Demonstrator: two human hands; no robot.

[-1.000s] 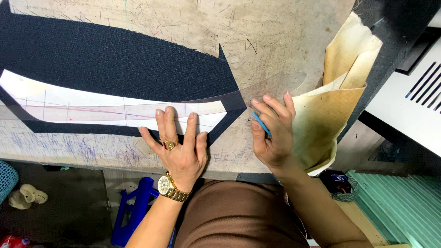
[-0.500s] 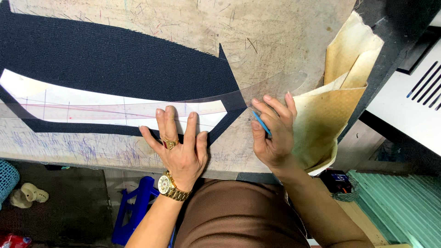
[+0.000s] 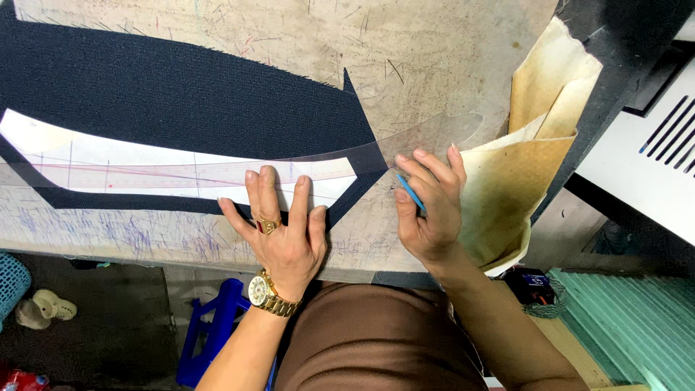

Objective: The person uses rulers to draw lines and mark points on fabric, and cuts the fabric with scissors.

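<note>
Chalk point(image 3: 410, 194), pinched in the right hand point(image 3: 428, 210), is tracing the template point(image 3: 181, 174) tip; left hand point(image 3: 284, 232), flat, is pinning it, so the stroke needs firm pressure.

Counting: two hands, one dark fabric piece point(image 3: 181, 94), one clear pattern template point(image 3: 174, 170), one blue chalk point(image 3: 410, 194), maybe three yellowed sheets point(image 3: 507, 181).

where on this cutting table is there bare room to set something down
Bare scratched table lies above the dark fabric, bounded right by the tan paper sheets. A thin scribbled strip runs along the near edge, left of the left hand. Crowded: between that hand and the right hand, around the white pattern.
</note>
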